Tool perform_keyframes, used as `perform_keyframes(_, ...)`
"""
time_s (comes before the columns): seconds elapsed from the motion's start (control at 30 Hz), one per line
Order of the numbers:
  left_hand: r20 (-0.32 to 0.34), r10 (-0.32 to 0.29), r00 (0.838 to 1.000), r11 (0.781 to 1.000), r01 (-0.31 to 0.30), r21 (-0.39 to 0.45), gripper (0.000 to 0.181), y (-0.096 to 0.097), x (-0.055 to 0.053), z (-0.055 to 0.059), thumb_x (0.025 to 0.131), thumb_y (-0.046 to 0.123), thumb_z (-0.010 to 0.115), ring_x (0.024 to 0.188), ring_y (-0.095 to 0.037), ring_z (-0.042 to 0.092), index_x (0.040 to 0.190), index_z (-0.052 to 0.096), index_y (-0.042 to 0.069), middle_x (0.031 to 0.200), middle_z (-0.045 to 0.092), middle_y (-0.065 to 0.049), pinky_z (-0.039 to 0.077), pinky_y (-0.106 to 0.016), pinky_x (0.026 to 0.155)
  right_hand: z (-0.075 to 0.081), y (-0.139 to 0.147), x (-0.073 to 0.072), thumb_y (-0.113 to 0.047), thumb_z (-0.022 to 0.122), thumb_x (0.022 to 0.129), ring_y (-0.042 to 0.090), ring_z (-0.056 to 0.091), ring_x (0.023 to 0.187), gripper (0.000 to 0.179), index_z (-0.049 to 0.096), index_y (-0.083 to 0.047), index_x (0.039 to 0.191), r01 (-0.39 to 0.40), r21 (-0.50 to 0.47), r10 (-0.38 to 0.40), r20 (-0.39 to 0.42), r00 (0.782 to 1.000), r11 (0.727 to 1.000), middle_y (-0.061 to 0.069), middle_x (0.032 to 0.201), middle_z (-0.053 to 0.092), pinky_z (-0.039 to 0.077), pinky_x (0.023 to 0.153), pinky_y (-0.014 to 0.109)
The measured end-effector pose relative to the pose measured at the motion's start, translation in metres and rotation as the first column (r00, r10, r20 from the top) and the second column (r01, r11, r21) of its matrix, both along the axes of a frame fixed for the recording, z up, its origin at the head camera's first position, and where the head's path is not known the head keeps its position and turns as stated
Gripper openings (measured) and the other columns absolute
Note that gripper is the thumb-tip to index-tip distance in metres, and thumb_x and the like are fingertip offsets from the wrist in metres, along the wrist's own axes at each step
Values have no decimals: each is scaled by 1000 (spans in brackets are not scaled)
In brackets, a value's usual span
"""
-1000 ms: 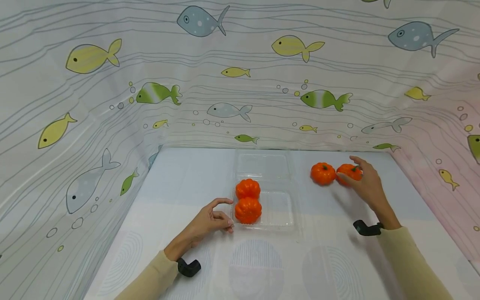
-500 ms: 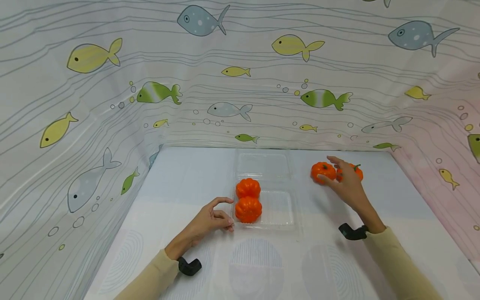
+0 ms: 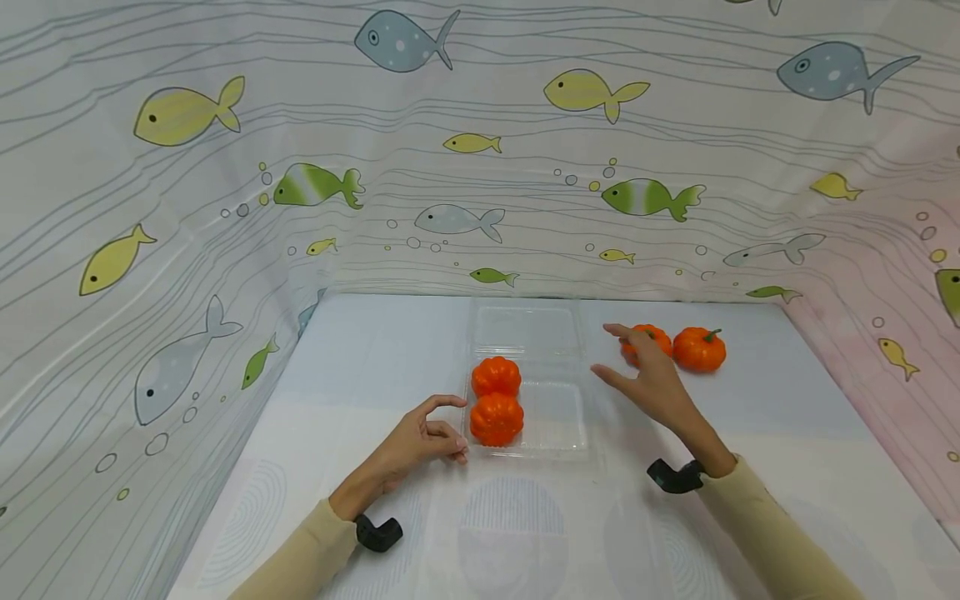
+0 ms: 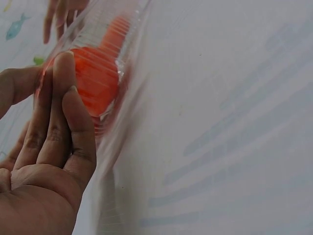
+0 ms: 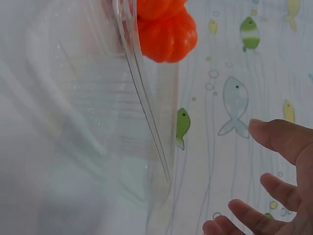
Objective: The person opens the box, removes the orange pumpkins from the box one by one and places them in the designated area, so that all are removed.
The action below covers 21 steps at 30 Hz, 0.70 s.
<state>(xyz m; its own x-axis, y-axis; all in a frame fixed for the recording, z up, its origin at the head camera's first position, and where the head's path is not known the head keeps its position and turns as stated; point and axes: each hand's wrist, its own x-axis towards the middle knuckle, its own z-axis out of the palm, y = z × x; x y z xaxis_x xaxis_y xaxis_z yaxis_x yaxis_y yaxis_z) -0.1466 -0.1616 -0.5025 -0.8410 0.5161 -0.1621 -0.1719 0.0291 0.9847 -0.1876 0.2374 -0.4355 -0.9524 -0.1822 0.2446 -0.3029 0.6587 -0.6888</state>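
Observation:
A clear plastic clamshell box (image 3: 557,454) lies unfolded on the table. Two orange toy pumpkins (image 3: 497,421) sit one behind the other in the left side of its near half. My left hand (image 3: 408,442) rests at the box's left rim, fingers loosely bent. In the left wrist view its fingertips (image 4: 64,61) overlap the box wall, with orange showing through. My right hand (image 3: 652,383) hovers right of the box, thumb and fingers spread around nothing. It partly covers a pumpkin (image 3: 660,335) with a green stem; another stemmed pumpkin (image 3: 700,350) sits just right of that one.
The box's other half (image 3: 527,329) lies flat toward the back of the white table (image 3: 375,350). A curtain (image 3: 420,108) printed with fish surrounds the table at the back and sides.
My right hand has moved left from beside the far-right pumpkin, across the other one, toward the box, carrying nothing. My left hand, the box and the pumpkins have stayed in place.

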Motion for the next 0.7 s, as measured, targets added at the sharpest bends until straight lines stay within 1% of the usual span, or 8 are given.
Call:
perform_keyframes(0.07, 0, -1, 1000, 1000, 1, 0, 65, 0, 0, 0, 94, 9, 77, 85, -33, 74, 150, 42, 12, 97, 73, -21, 59, -43, 88, 0, -6, 2, -31, 81, 92, 38, 52, 127, 71, 48, -9, 151, -21, -15, 21, 8, 1000, 1000, 17, 143, 52, 48, 103, 58)
perform_keyframes(0.27, 2, -2, 1000, 1000, 2, 7, 68, 0, -1, -1, 94, 9, 77, 85, -33, 74, 151, 41, 10, 97, 73, -22, 59, -43, 88, -1, -25, 8, -30, 82, 91, 37, 50, 133, 71, 49, -13, 151, -59, -42, 62, 58, 996, 997, 13, 151, 49, 49, 102, 57)
perform_keyframes(0.47, -3, -7, 1000, 1000, 7, 9, 68, 0, 0, -1, 94, 9, 76, 85, -34, 74, 151, 40, 9, 97, 73, -22, 59, -43, 88, -4, -42, 14, -28, 83, 90, 33, 54, 129, 68, 51, -14, 149, -108, -60, 112, 77, 991, 992, 12, 149, 52, 52, 100, 54)
perform_keyframes(0.7, -8, -5, 1000, 1000, 5, -2, 68, 0, 0, 2, 94, 8, 76, 85, -34, 74, 151, 40, 9, 96, 73, -21, 59, -43, 88, -9, -59, 20, -29, 82, 91, 35, 57, 127, 67, 51, -16, 149, -171, -78, 178, 95, 979, 982, 11, 149, 53, 53, 98, 54)
